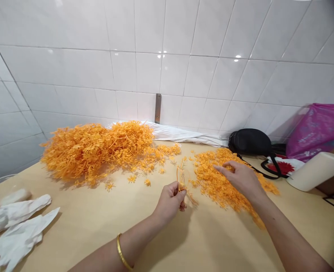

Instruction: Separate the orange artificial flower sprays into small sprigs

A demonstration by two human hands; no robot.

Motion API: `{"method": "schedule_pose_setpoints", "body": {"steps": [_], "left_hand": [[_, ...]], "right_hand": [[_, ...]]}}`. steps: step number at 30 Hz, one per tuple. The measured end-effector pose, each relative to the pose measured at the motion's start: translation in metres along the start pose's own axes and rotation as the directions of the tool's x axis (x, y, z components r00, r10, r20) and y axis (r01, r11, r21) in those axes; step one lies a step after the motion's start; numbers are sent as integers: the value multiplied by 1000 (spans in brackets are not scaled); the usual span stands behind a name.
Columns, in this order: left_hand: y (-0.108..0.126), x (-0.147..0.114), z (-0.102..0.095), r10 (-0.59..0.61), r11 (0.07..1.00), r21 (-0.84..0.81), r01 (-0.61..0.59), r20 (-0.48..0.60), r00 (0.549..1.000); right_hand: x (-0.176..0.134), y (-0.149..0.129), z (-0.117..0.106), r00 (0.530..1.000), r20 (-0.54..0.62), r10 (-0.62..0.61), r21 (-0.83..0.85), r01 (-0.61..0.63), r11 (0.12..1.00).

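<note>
My left hand (pixel 171 202), with a gold bangle (pixel 121 251) on its wrist, is closed on a thin orange artificial flower stem (pixel 181 176) held above the table. Over the right-hand pile of loose orange flower heads (pixel 212 181) hovers my right hand (pixel 237 175), its fingers apart and nothing visible in them. A taller heap of orange branching stems (pixel 96 151) lies to the left. Between the two piles a few single flower heads (pixel 147 182) are scattered on the tabletop.
White crumpled gloves (pixel 25 230) lie at the left of the wooden table (pixel 104 223). A black pouch (pixel 250 141), a purple bag (pixel 320 130) and a cream cylinder (pixel 320 172) stand at the right. White cloth (pixel 181 133) runs along the tiled wall (pixel 178 71).
</note>
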State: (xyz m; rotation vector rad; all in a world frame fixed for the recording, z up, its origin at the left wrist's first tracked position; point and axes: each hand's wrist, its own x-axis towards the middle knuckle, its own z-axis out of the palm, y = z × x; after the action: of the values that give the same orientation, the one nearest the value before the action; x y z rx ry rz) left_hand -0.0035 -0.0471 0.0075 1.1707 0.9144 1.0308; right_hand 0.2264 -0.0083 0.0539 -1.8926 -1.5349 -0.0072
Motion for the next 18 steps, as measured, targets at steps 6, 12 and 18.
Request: {"method": "schedule_pose_setpoints", "body": {"steps": [6,12,18], "left_hand": [[-9,-4,0,185,886,430,-172,12,983],[-17,-23,12,316,463,766,-446,328,890],[-7,-54,0,224,376,773,-511,460,860]], "right_hand": [[-51,-14,4,998,28,-53,4,53,999],[-106,-55,20,881,473,-16,720,-376,583],[-112,-56,11,859,504,-92,810,-434,396]]}}
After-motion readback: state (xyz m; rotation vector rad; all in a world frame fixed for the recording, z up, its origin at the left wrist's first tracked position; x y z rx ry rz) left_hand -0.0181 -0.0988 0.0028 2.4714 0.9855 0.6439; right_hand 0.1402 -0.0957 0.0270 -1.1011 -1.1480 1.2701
